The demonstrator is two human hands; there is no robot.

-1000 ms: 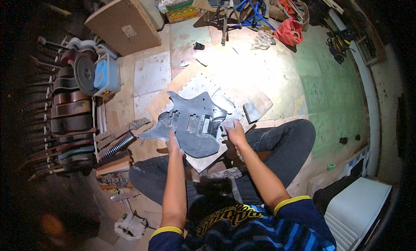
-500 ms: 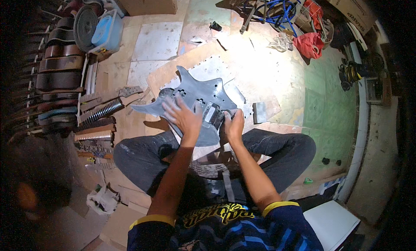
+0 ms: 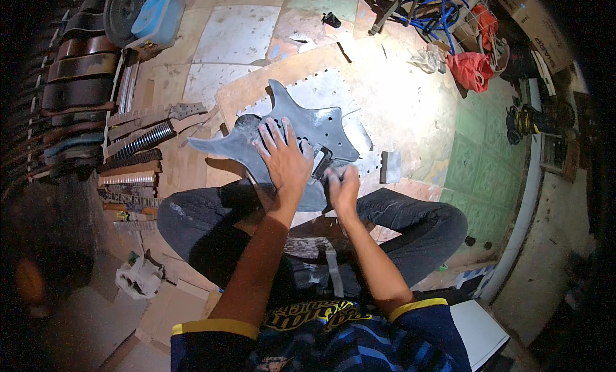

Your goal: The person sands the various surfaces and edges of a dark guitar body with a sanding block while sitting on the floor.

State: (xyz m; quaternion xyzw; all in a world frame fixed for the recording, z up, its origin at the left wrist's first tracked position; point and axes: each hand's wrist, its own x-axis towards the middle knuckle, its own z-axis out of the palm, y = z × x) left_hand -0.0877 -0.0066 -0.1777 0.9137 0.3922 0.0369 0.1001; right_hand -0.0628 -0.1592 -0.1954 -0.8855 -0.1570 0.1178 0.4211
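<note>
A grey electric guitar body (image 3: 317, 123) with pointed horns, cut-out cavities and drilled holes lies in front of my crossed legs. My left hand (image 3: 287, 163) rests flat on its middle, fingers stretched out toward the far side and partly covering the cavities. At the body's right edge, beside the rectangular cavity (image 3: 322, 163), my right hand (image 3: 343, 187) is closed with its fingers bent together. Whatever it pinches is hidden and slightly blurred. A grey rectangular block (image 3: 390, 167) lies just right of the guitar body.
A worn board (image 3: 240, 89) lies under the guitar body. Left are a guitar neck (image 3: 186, 111), files or rasps (image 3: 138, 145) and a rack of guitar bodies (image 3: 80, 93). A blue tub (image 3: 154, 22), blue tubing (image 3: 443, 12) and a red bag (image 3: 470, 72) stand farther off.
My left hand, blurred and spread before, now lies flatter on the guitar body with fingers closer together. My right hand has shifted slightly along the edge, fingers more curled. The whole view has shifted a little.
</note>
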